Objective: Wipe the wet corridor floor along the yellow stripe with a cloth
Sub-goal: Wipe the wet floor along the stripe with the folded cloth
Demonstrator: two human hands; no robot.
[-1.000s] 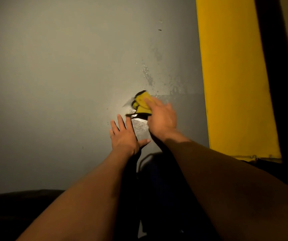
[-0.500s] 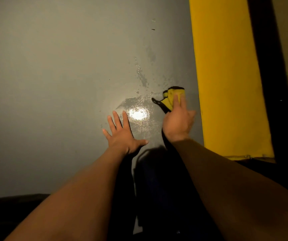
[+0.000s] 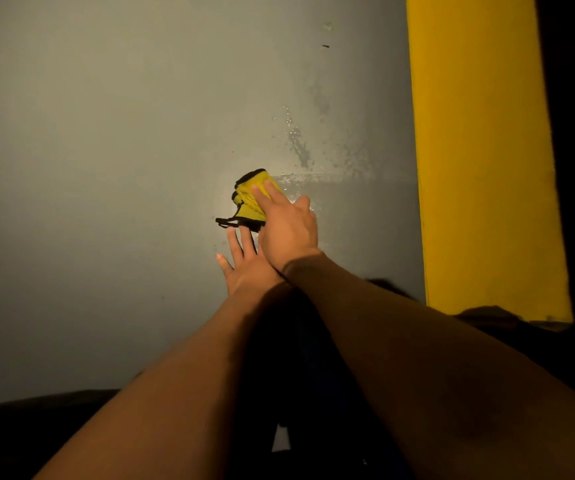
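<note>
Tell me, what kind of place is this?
Probably an indoor corridor or hallway floor. You can see smooth grey floor, a wide yellow stripe painted along it, and water drops that the right hand is wiping with a yellow cloth.
</note>
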